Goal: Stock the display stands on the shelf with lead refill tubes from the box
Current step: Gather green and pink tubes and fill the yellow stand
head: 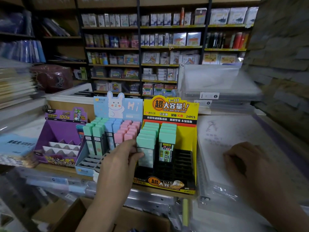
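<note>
In the head view, the left hand (117, 162) reaches up to the yellow display stand (194, 144) on the shelf (55, 167). Its fingers (136, 154) are closed around a mint-capped lead refill tube (145, 149), thumb on the front face, the tube upright at the front of the stand's left column. Behind the fingers, more mint-capped tubes (150, 129) fill that column, and just right of the held tube another tube (167, 146) stands with its printed label showing. Empty black slots (182, 158) lie to the right of and below the fingers.

Left of the fingers stands the blue rabbit display stand (117, 106), holding green, blue and pink tubes (129, 131), and farther left a purple stand (61, 129).

The right hand (247, 166) rests well to the right on plastic-wrapped paper (222, 136), fingers curled inward; whether they grip anything I cannot tell.

Below the left wrist, the cardboard box (73, 213) sits open.
</note>
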